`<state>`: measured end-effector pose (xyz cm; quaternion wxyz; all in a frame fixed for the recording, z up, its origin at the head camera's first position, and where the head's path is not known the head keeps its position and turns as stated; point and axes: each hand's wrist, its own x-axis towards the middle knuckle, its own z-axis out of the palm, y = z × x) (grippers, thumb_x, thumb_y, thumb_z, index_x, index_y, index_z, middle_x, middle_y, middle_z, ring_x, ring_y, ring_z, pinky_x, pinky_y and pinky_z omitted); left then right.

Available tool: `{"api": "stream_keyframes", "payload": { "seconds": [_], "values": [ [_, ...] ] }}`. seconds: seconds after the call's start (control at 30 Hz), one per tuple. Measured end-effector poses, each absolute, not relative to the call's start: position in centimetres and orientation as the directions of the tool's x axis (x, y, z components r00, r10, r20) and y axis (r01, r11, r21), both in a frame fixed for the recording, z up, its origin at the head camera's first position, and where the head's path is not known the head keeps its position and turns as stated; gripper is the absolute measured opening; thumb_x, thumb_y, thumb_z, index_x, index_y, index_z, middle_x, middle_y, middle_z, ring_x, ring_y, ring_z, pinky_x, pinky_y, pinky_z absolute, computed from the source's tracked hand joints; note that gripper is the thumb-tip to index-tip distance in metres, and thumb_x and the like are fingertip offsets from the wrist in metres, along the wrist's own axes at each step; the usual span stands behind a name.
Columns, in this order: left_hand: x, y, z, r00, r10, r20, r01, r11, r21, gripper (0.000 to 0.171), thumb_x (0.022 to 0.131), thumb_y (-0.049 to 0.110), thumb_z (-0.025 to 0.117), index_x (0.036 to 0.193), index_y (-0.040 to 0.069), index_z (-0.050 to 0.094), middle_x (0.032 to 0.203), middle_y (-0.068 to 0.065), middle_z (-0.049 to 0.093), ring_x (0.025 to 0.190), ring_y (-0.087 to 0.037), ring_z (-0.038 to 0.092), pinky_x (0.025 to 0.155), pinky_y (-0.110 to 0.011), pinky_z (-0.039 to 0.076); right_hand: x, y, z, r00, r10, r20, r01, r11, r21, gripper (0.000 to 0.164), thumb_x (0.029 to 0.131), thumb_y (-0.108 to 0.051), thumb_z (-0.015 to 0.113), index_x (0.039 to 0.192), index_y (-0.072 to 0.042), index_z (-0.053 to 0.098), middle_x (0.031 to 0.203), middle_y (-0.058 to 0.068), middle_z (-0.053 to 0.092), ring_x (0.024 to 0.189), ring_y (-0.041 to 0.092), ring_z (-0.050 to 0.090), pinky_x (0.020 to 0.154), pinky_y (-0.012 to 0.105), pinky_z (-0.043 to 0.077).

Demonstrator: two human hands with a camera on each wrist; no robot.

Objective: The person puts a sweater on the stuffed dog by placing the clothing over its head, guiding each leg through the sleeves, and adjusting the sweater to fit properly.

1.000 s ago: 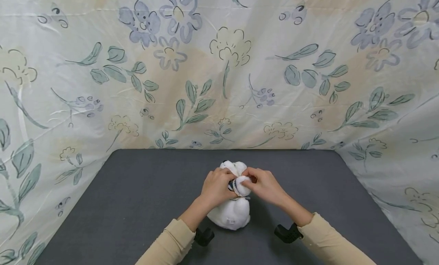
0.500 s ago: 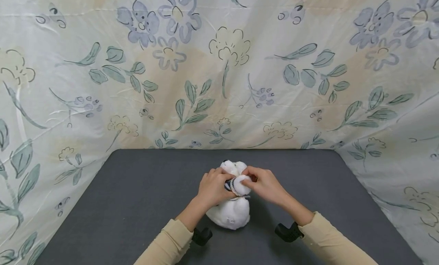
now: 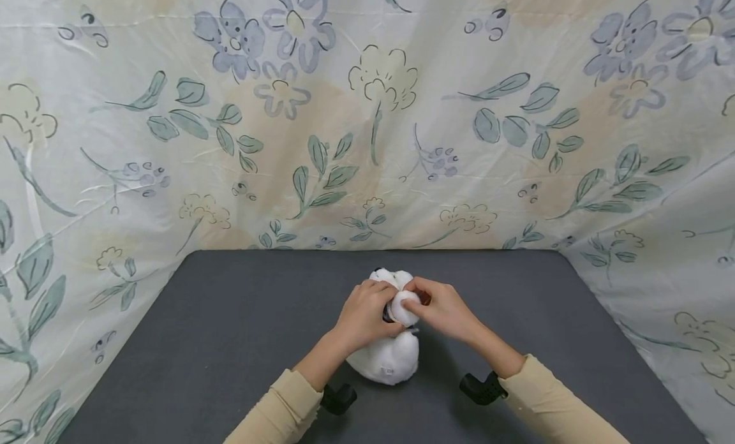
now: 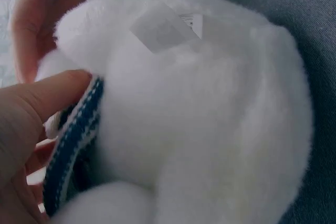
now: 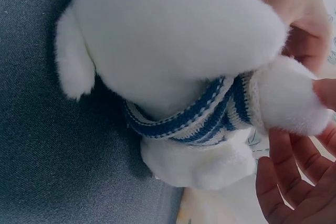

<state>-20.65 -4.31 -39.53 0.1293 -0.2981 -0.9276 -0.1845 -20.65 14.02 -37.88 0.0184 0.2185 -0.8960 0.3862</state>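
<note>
A white plush toy (image 3: 386, 361) wears a blue-and-white knitted sweater (image 5: 205, 114), which is bunched around its upper body. My left hand (image 3: 367, 311) grips the sweater, its thumb along the striped band (image 4: 76, 135) in the left wrist view. One fluffy white paw (image 5: 294, 95) sticks out of the sweater's cuff. My right hand (image 3: 445, 309) pinches that paw's end between thumb and fingers. In the head view, my left fingers hide most of the knit. A small white tag (image 4: 165, 27) shows on the toy's fur.
The toy sits on a dark grey tabletop (image 3: 258, 323). Behind the table and along its sides hangs a floral curtain (image 3: 402, 144). Black wrist camera mounts (image 3: 482, 390) sit below both hands.
My left hand shifted slightly left, then back right, and its fingers now cover more of the striped cuff beside the paw. My right hand keeps its pinch on the paw, almost unmoved.
</note>
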Motion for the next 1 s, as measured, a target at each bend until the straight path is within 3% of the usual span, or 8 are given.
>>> {"api": "stream_keyframes", "payload": {
  "seconds": [0.23, 0.53, 1.0],
  "values": [
    [-20.93, -4.07, -39.31, -0.808, 0.495, 0.318, 0.584, 0.742, 0.329, 0.034, 0.069, 0.041, 0.078, 0.09, 0.018, 0.065, 0.089, 0.007, 0.065, 0.092, -0.016, 0.056, 0.079, -0.035, 0.043, -20.65, 14.04, -37.92, -0.898, -0.381, 0.221, -0.423, 0.607, -0.673, 0.004, 0.087, -0.023, 0.063, 0.091, -0.022, 0.063, 0.071, -0.007, 0.054, 0.061, 0.011, 0.048, 0.053, 0.024, 0.041],
    [-21.36, -4.31, -39.8, -0.822, 0.48, 0.305, 0.558, 0.786, 0.266, 0.042, 0.067, 0.044, 0.079, 0.101, 0.02, 0.068, 0.096, 0.008, 0.068, 0.096, -0.017, 0.056, 0.083, -0.038, 0.042, -20.42, 13.89, -37.83, -0.889, -0.389, 0.241, -0.444, 0.606, -0.66, 0.003, 0.085, -0.019, 0.065, 0.087, -0.02, 0.062, 0.066, -0.007, 0.05, 0.056, 0.008, 0.044, 0.05, 0.022, 0.039],
    [-21.47, -4.67, -39.57, -0.874, 0.444, 0.197, 0.485, 0.82, 0.305, 0.043, 0.069, 0.041, 0.078, 0.105, 0.021, 0.068, 0.1, 0.007, 0.066, 0.1, -0.019, 0.053, 0.085, -0.041, 0.039, -20.34, 13.97, -38.15, -0.876, -0.393, 0.279, -0.473, 0.59, -0.654, 0.006, 0.087, -0.023, 0.063, 0.087, -0.017, 0.063, 0.065, -0.007, 0.049, 0.054, 0.009, 0.042, 0.049, 0.023, 0.037]
  ]
}}
